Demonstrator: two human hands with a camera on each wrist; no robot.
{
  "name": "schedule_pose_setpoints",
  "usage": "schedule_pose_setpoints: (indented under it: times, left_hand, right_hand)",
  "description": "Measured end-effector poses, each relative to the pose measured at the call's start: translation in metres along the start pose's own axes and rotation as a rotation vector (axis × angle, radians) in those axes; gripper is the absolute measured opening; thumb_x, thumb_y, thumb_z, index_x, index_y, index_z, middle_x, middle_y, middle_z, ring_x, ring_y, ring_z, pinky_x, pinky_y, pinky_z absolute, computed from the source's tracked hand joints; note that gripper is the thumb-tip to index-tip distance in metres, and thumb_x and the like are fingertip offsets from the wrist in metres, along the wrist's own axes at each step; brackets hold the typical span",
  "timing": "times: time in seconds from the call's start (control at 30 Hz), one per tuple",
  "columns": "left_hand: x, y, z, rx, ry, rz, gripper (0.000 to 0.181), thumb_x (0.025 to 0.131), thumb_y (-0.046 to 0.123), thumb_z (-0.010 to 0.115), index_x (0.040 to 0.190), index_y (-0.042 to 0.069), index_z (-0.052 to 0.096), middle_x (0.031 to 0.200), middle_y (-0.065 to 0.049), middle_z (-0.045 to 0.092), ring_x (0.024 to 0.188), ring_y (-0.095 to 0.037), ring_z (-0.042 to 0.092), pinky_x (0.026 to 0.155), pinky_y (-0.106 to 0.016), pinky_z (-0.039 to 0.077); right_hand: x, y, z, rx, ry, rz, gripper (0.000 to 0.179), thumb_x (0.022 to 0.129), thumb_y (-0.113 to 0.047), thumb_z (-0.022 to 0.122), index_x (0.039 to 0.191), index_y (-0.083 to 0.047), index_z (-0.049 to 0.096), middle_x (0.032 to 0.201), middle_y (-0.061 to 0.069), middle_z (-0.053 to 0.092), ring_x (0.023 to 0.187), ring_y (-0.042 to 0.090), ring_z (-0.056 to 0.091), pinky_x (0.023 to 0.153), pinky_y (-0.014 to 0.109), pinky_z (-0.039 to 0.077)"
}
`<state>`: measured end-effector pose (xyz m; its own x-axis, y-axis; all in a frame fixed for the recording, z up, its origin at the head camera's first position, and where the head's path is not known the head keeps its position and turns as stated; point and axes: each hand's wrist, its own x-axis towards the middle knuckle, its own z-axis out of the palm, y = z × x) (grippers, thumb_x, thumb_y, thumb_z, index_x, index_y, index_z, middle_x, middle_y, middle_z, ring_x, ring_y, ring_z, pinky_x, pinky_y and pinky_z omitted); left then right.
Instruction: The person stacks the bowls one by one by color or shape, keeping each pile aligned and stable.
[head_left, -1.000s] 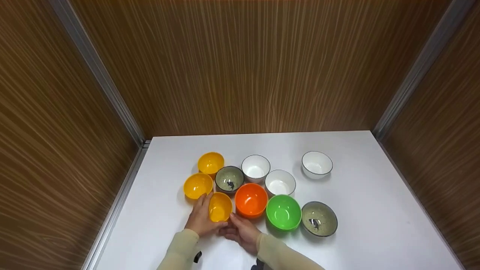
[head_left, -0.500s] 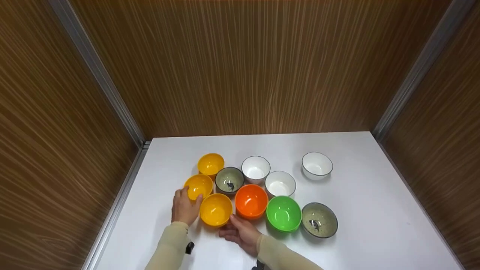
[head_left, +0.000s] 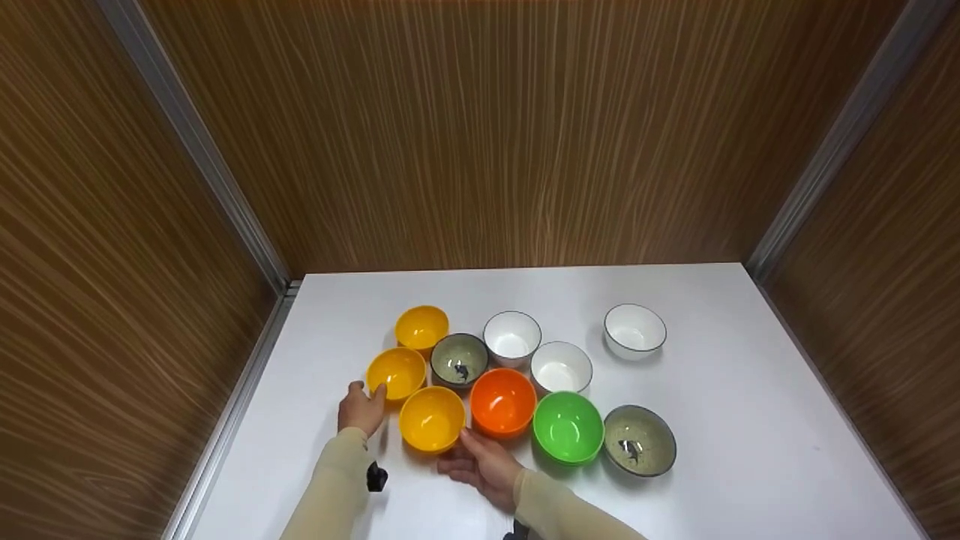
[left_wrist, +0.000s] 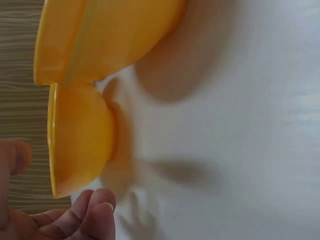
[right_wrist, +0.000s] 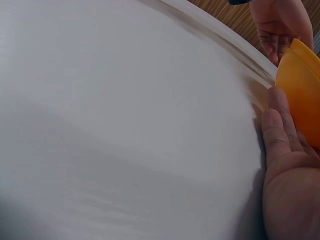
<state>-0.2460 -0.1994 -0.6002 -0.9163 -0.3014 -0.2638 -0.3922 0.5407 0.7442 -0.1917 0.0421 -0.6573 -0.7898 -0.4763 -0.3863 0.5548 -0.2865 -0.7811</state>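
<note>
My left hand [head_left: 361, 410] is beside a yellow bowl [head_left: 397, 373] at the left of the group. In the left wrist view its thumb and fingers [left_wrist: 100, 215] spread around that bowl [left_wrist: 80, 140], with a gap to the rim. A second yellow bowl [head_left: 432, 420] stands nearer, in front of it. My right hand [head_left: 484, 465] rests at this front bowl's lower right side; the right wrist view has its straight fingers [right_wrist: 275, 130] along the orange-yellow wall [right_wrist: 302, 95]. A third yellow bowl [head_left: 421, 328] stands behind.
Touching or close by are a grey bowl [head_left: 460, 361], an orange bowl [head_left: 503, 403], a green bowl [head_left: 568, 427] and two white bowls [head_left: 512, 335]. Further right stand another grey bowl [head_left: 640, 441] and a white bowl [head_left: 634, 331]. Wood-patterned panels [head_left: 525, 135] enclose the white table [head_left: 750, 420].
The front yellow bowl, earlier tilted between both hands, now stands level. My left hand has let go of it and moved left, to the outer side of the left yellow bowl. The right hand stays put.
</note>
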Motion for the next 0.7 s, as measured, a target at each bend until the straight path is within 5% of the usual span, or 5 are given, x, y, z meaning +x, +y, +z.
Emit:
schedule_pose_setpoints:
  times: [0.13, 0.4, 0.7]
  left_hand:
    - [0.002, -0.002, 0.006, -0.028, -0.032, -0.008, 0.059, 0.101, 0.034, 0.044, 0.141, -0.006, 0.031, 0.133, -0.028, 0.048, 0.121, -0.037, 0.049, 0.1, -0.052, 0.042]
    - [0.006, -0.004, 0.012, -0.064, 0.005, 0.013, 0.043, 0.101, 0.029, 0.043, 0.126, -0.006, 0.045, 0.106, -0.018, 0.059, 0.088, -0.026, 0.057, 0.076, -0.037, 0.048]
    - [0.008, -0.004, 0.015, -0.258, -0.035, -0.083, 0.045, 0.104, 0.027, 0.036, 0.139, -0.001, 0.035, 0.102, -0.015, 0.059, 0.075, -0.021, 0.061, 0.065, -0.027, 0.047]
  right_hand:
    - [0.0, 0.0, -0.001, 0.009, -0.01, -0.005, 0.06, 0.097, -0.046, 0.05, 0.135, 0.0, 0.045, 0.115, 0.019, 0.065, 0.104, 0.032, 0.064, 0.091, 0.04, 0.051]
    - [-0.001, 0.002, -0.001, 0.021, -0.011, -0.017, 0.063, 0.095, -0.046, 0.054, 0.136, 0.001, 0.044, 0.115, 0.018, 0.065, 0.104, 0.032, 0.064, 0.091, 0.04, 0.051]
    - [0.0, 0.002, -0.001, 0.023, 0.0, -0.013, 0.062, 0.095, -0.045, 0.055, 0.135, 0.001, 0.045, 0.114, 0.017, 0.065, 0.103, 0.032, 0.064, 0.09, 0.04, 0.051]
